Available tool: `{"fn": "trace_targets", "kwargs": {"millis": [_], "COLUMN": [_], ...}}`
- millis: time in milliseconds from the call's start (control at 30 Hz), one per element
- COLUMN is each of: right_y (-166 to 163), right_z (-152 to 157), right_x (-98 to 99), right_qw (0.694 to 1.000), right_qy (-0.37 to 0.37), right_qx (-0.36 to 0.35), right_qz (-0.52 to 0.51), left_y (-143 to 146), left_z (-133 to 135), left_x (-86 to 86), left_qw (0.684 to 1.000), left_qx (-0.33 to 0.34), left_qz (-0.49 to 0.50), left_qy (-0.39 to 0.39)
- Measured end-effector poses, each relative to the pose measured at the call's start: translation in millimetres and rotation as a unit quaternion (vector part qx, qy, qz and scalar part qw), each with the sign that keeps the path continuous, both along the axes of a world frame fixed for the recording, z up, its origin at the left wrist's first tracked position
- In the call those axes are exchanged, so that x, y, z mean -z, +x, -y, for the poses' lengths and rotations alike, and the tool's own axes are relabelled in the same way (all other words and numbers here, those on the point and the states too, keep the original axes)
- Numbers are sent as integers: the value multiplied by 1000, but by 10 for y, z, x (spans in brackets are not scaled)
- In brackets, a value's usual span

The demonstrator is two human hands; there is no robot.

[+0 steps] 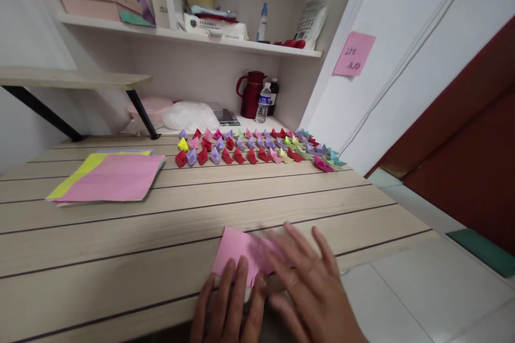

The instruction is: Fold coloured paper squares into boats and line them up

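Note:
A pink sheet of paper (234, 249) lies near the table's front edge, with a crease or fold line down its middle. My left hand (229, 308) rests on its lower left part, the fingers stretched out and pressing it against the wood. Over the right part of the sheet, my right hand (311, 284) has its fingers spread; some of them are blurred by motion. Both hands cover much of the paper's lower and right sides, so its full outline is hidden.
Several rows of small folded paper pieces (239, 156) in many colours stand along the table's far side. A stack of coloured paper (116, 177) lies at the left. Behind are a dark red jug (252, 95) and a water bottle (263, 103). The table (193, 214) ends at the right.

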State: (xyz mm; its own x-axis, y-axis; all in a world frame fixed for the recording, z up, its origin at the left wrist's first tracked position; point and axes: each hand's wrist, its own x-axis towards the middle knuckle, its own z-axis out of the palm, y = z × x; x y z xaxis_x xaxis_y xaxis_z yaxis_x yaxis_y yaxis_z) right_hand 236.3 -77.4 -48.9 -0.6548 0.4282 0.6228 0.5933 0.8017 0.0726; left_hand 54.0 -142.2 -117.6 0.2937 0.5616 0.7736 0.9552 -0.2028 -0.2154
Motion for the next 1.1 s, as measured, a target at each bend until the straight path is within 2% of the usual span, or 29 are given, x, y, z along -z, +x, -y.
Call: {"fn": "trace_targets", "kwargs": {"millis": [100, 233, 333, 533, 700, 867, 1100], "right_y": [6, 131, 185, 80, -9, -58, 42], "right_z": [103, 129, 151, 217, 236, 231, 153], "right_x": [104, 217, 265, 425, 352, 221, 331], "right_qw": [993, 991, 993, 997, 993, 993, 988], "right_qy": [45, 54, 35, -26, -32, -10, -33], "right_qx": [-32, 20, 29, 78, 111, 111, 147], "right_qz": [105, 124, 109, -3, -14, -25, -33], "left_y": [-26, -12, -11, -170, -192, -81, -120], "left_z": [12, -2, -10, 86, 141, 127, 134], "left_x": [1, -31, -49, -86, -136, -171, -198], "left_qw": [1000, 1000, 1000, 998, 995, 997, 997], "left_qx": [11, -2, 0, 22, 23, -25, -22], "left_qz": [-5, 1, 11, 48, 85, 43, 25], "left_qy": [-13, -5, -3, -35, -48, -66, -71]}}
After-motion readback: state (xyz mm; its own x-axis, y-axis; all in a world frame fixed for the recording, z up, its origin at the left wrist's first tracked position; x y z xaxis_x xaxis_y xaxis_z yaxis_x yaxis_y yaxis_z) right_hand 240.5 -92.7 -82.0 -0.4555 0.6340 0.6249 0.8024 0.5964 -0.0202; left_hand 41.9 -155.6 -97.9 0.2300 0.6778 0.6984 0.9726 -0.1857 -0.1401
